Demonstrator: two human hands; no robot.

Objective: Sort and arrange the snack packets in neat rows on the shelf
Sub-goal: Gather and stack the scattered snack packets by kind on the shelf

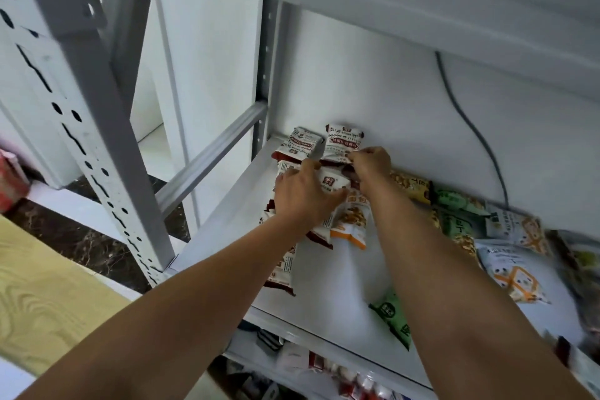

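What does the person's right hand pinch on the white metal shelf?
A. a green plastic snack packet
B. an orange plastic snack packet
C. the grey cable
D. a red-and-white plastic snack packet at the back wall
D: the right hand pinches the lower edge of the red-and-white plastic snack packet that leans on the white back wall.

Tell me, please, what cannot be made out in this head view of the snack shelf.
Head view: packets at far right, motion-blurred and cut by the frame edge.
Head view: green packet, partly behind the right forearm.
Head view: red-and-white packets under the left hand; its grip is unclear.
Head view: print on the rear packet pinched by the right hand, too small.
Head view: lower-shelf goods, blurred, cut off.
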